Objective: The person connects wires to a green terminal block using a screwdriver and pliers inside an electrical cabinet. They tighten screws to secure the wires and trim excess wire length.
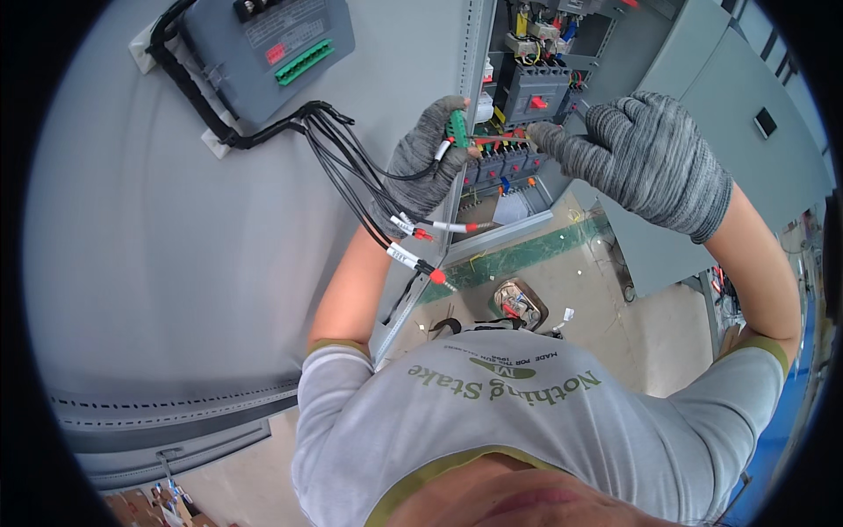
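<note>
Your left grip (420,154) pinches a green connector (457,129) by the left edge of the cabinet (475,53); your right grip (645,162) clasps a slim tool (502,139) pointing toward it.

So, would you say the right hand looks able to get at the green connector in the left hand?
Probably yes: the right hand holds a slim tool pointing toward the green connector, and nothing visible blocks the way between them.

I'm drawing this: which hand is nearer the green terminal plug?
Left: the left hand holds the green terminal plug; the right hand is off to its right.
</note>
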Tool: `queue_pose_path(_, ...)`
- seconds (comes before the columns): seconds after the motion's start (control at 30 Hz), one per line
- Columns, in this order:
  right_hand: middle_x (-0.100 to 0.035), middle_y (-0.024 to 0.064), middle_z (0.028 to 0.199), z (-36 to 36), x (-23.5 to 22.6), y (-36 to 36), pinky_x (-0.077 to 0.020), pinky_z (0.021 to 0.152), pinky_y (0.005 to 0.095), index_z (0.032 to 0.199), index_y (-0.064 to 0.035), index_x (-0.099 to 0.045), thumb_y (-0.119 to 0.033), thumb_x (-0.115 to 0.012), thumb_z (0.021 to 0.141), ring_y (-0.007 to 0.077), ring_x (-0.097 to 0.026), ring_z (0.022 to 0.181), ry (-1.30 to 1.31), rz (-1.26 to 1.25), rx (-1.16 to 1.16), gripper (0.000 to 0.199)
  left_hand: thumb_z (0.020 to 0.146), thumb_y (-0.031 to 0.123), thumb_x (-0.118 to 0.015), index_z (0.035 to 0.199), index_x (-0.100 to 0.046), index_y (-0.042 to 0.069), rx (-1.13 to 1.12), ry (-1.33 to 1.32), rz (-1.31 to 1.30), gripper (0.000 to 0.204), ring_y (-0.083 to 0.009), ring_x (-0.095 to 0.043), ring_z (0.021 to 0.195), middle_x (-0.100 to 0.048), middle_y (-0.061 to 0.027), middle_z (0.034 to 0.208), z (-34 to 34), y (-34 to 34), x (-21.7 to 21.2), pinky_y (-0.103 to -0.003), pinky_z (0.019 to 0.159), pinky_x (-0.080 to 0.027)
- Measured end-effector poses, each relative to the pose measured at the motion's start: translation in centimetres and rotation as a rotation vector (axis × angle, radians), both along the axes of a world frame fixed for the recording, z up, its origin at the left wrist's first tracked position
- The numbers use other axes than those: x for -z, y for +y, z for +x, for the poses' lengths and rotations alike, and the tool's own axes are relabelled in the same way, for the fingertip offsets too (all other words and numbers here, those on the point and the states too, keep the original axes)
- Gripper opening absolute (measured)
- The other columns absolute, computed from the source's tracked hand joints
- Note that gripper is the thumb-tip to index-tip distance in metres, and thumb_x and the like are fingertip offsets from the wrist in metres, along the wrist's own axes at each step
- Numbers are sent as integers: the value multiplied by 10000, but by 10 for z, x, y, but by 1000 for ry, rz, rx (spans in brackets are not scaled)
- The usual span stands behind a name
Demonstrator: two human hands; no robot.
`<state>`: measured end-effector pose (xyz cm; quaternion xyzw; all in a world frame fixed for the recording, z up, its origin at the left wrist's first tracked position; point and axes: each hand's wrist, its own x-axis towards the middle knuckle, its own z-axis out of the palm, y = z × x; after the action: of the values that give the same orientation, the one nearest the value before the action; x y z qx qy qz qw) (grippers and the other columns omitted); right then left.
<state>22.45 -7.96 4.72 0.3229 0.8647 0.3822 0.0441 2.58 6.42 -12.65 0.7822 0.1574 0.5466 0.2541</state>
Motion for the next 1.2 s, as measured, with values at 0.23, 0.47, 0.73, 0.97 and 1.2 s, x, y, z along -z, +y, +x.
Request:
queue_pose_path(0.23,-650,137,771,2,19,-2,-540,656,388,1150,-82,-640,-259,-600,909,312,-656,696,607,-257,107,301,854,77,-711,1327,-474,76,-39,-39,-9,529,-92,-545,780,-563,-20,925,1,-1,-8,-252,731,-494)
queue_pose_path(0.47,-673,172,830,4,10,-1,-542,728,352,1141,-7,-626,-196,-591,927,285,-674,743,978,-660,282,287,833,62,-717,1297,-477,86,-22,-68,-21,523,-101,-544,805,-560,-28,909,4,6,-8,-252,731,-487)
queue_pose_path(0.73,-646,97,1026,71,98,37,-528,803,316,1212,-16,-582,-50,-672,877,169,-625,915,1738,-271,-280,349,719,77,-830,1300,-541,98,243,-369,-211,649,-105,-558,925,-583,-1,1014,18,-16,-1,-237,783,-493)
queue_pose_path(0.97,-561,-33,661,-21,120,80,-339,446,199,1025,-38,-660,-237,-686,887,37,-461,508,1891,-1135,-224,244,743,244,-832,1376,-500,100,-130,-281,107,729,-204,-510,1175,-518,-33,1330,24,-30,-3,-335,1021,-396)
queue_pose_path(1.2,-550,-32,629,-25,123,100,-339,457,194,994,-53,-660,-239,-683,883,37,-462,515,1886,-1273,-397,218,805,201,-791,1388,-476,83,-167,-480,-335,673,-139,-540,1060,-554,-49,1230,32,-70,15,-290,909,-463)
